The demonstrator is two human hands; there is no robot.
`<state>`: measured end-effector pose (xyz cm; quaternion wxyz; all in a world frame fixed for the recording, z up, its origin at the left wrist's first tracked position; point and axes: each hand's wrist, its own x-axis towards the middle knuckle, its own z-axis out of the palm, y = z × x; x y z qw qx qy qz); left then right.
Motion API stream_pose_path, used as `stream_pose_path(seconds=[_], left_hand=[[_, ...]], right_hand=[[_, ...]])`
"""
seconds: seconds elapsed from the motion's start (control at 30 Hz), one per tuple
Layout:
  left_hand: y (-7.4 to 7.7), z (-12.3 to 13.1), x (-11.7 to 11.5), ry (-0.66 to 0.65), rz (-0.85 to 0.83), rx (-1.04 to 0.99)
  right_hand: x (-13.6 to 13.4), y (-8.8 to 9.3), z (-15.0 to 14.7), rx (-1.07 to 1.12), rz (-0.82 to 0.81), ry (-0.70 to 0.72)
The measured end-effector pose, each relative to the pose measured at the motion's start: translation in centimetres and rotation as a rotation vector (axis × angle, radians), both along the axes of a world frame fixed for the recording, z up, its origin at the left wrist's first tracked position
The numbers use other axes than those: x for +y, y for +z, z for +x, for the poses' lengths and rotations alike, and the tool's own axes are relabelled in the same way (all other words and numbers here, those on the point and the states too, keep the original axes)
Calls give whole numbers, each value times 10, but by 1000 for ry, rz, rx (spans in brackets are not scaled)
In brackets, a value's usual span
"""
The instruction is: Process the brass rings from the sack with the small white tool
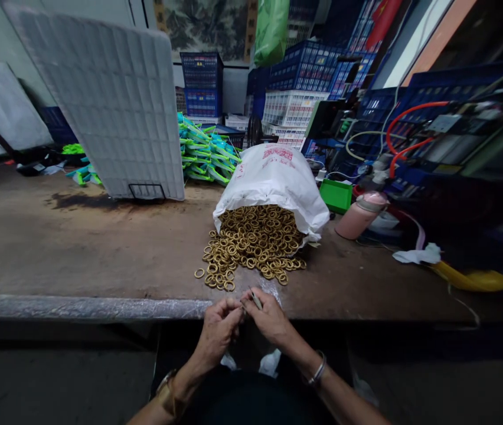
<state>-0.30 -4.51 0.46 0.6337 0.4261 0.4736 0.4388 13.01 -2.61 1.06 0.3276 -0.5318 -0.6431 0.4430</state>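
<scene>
My left hand [221,326] and my right hand [270,319] meet at the table's front edge, fingertips almost touching. Between the thumb and fingers of the right hand is a slim greyish pointed tool [257,298], its exact kind too small to tell. The left fingers are pinched together; whatever they hold is hidden. Just beyond both hands, many brass-coloured rings [251,245] spill from the mouth of a white woven sack [273,177] lying on its side. A single ring [199,273] lies apart at the left of the heap.
A tall pale padded panel [118,106] stands on the wooden table [78,248] at left. Behind it are bright green and blue pieces [209,150]. To the right are a green tray [336,196], a pink bottle [361,215] and red hoses [393,139]. Crates [296,109] stack up behind.
</scene>
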Motion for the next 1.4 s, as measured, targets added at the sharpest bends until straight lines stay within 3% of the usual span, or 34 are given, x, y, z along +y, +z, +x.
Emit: stream_pose_path(seconds=[0.27,0.5,0.57,0.7,0.87,1.1,1.3,1.4], left_hand=[[-3,-4,-5,-77,-60,-113],[3,-1,-7,-114,-107,-345],[4,2,-7,-78,-131,-387],[3,5,-7,15,-151,-405],[2,3,-6,15,-123,-325],[2,1,-7,1,-63,-139],[-2,3,-3,-12,-101,-241],[-4,6,2,19,-128,-244]], right_hand=[[1,4,1,57,-90,-32],[2,11,3,170,-140,19],[4,9,5,97,-54,9],[2,3,9,-250,160,24],[-6,-2,7,-510,189,168],[-1,-6,5,-602,181,150],[9,-7,23,-649,168,65],[5,-5,26,-595,187,98]])
